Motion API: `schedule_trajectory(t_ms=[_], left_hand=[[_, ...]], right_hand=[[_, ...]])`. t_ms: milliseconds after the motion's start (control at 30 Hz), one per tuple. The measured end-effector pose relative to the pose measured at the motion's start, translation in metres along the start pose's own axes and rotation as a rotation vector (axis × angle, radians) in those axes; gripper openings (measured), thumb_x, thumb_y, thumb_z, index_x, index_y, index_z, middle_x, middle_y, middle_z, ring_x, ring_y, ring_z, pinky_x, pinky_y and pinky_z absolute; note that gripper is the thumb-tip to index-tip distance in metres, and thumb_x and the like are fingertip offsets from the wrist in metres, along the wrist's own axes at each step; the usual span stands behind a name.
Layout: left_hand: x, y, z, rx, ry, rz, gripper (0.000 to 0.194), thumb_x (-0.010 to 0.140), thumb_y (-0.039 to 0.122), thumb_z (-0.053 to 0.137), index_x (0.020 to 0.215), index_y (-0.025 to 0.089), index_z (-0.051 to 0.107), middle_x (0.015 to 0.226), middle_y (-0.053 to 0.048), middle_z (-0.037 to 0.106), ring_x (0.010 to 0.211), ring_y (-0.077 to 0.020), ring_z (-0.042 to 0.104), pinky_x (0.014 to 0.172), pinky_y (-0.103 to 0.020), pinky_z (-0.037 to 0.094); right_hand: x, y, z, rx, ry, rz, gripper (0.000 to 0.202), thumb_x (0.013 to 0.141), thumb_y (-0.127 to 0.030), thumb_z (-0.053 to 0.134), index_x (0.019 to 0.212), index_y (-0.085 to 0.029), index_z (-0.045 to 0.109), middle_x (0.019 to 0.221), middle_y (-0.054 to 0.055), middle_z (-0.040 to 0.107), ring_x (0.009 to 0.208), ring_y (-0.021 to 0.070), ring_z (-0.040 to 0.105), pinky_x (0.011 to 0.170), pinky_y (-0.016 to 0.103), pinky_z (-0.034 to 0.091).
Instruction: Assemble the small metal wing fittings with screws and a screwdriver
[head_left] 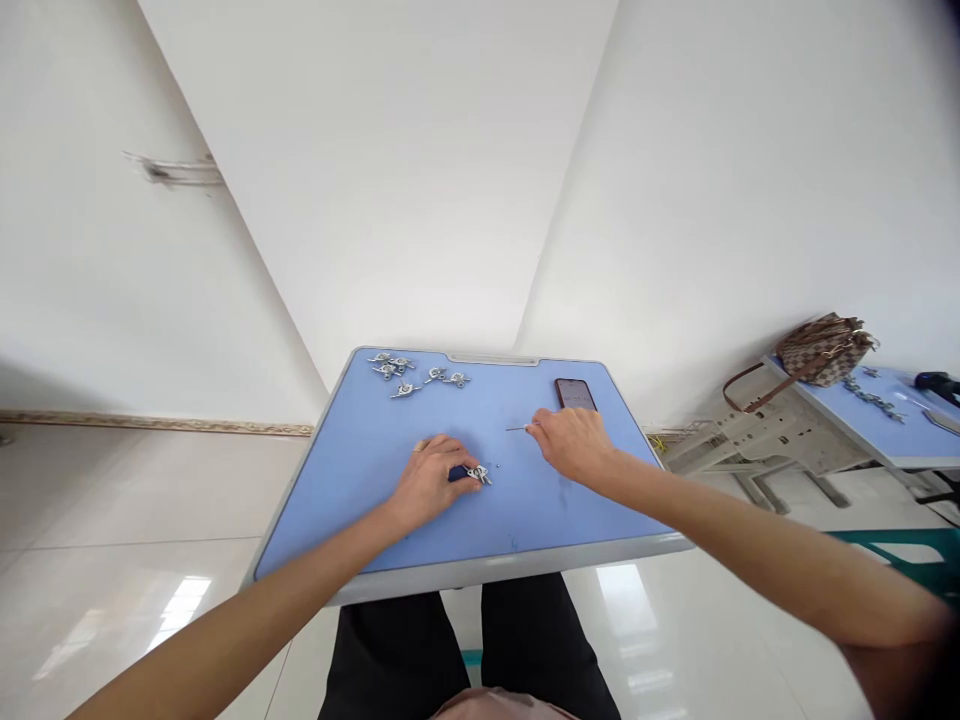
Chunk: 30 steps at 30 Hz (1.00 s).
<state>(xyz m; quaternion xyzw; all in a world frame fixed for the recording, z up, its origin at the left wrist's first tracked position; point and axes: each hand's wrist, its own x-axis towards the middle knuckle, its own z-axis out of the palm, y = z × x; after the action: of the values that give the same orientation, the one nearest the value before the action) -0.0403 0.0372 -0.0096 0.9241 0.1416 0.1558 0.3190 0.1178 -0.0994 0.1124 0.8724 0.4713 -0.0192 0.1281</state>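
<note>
My left hand [436, 478] is low over the blue desk top, thumb and finger closed on a small silvery metal part [478, 474] with thin prongs. Just right of that part lies a tiny metal piece [498, 465]. My right hand [571, 440] is to the right, its fingers pinched round a thin, needle-like metal rod [514, 429] that points left. What the rod's grip end looks like is hidden in the fingers. Farther back, several similar metal parts [388, 364] lie in a loose group at the desk's left corner, with another part [406, 389] nearer me.
A dark-cased phone [575, 394] lies behind my right hand. The blue desk [600, 520] has a raised grey rim and stands against a white wall. At the right, a second desk [862, 410] carries a checked brown handbag [823, 350] and more metal parts [874, 400].
</note>
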Motion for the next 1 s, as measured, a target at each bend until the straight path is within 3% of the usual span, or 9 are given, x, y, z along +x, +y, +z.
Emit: schedule_trajectory(t_ms=[167, 300, 600, 800, 1000], left_hand=[[-0.005, 0.007, -0.011, 0.066, -0.051, -0.059, 0.027, 0.078, 0.024, 0.069, 0.105, 0.028, 0.069, 0.099, -0.001, 0.07, 0.097, -0.0243, 0.059, 0.089, -0.04, 0.041], [-0.011, 0.012, -0.014, 0.092, -0.062, -0.091, 0.036, 0.081, 0.014, 0.058, 0.114, 0.028, 0.064, 0.098, 0.0, 0.069, 0.096, -0.0221, 0.06, 0.087, -0.038, 0.041], [-0.008, 0.015, -0.005, 0.14, 0.034, -0.139, 0.024, 0.081, 0.03, 0.068, 0.105, 0.028, 0.069, 0.091, 0.0, 0.07, 0.091, -0.0212, 0.06, 0.085, -0.036, 0.04], [-0.005, 0.013, 0.0, 0.145, 0.08, -0.119, 0.016, 0.087, 0.031, 0.06, 0.097, 0.027, 0.072, 0.086, -0.001, 0.071, 0.085, -0.0201, 0.059, 0.082, -0.036, 0.04], [-0.006, 0.007, -0.002, 0.091, 0.09, -0.088, 0.017, 0.09, 0.03, 0.058, 0.098, 0.027, 0.071, 0.089, -0.001, 0.072, 0.087, -0.02, 0.061, 0.082, -0.036, 0.041]], right_hand=[[-0.004, 0.013, 0.064, 0.05, 0.046, 0.078, 0.039, 0.101, -0.037, 0.03, 0.123, -0.022, 0.058, 0.101, 0.009, 0.071, 0.085, 0.0225, 0.068, 0.063, 0.028, 0.04], [-0.004, 0.008, 0.087, 0.072, 0.098, 0.062, 0.036, 0.1, -0.036, 0.034, 0.122, -0.023, 0.059, 0.107, 0.01, 0.067, 0.089, 0.0222, 0.066, 0.062, 0.027, 0.039], [0.001, 0.007, 0.1, 0.067, 0.24, -0.024, 0.029, 0.098, -0.036, 0.043, 0.117, -0.021, 0.06, 0.106, 0.009, 0.061, 0.093, 0.0203, 0.059, 0.056, 0.025, 0.038], [-0.008, 0.0, 0.099, 0.224, 0.347, -0.286, 0.029, 0.099, -0.025, 0.04, 0.119, -0.024, 0.062, 0.11, 0.007, 0.063, 0.1, 0.0188, 0.054, 0.057, 0.026, 0.037], [-0.001, -0.015, 0.089, 0.289, 0.2, -0.381, 0.018, 0.095, -0.028, 0.053, 0.105, -0.026, 0.068, 0.101, 0.003, 0.066, 0.101, 0.019, 0.056, 0.053, 0.024, 0.033]])
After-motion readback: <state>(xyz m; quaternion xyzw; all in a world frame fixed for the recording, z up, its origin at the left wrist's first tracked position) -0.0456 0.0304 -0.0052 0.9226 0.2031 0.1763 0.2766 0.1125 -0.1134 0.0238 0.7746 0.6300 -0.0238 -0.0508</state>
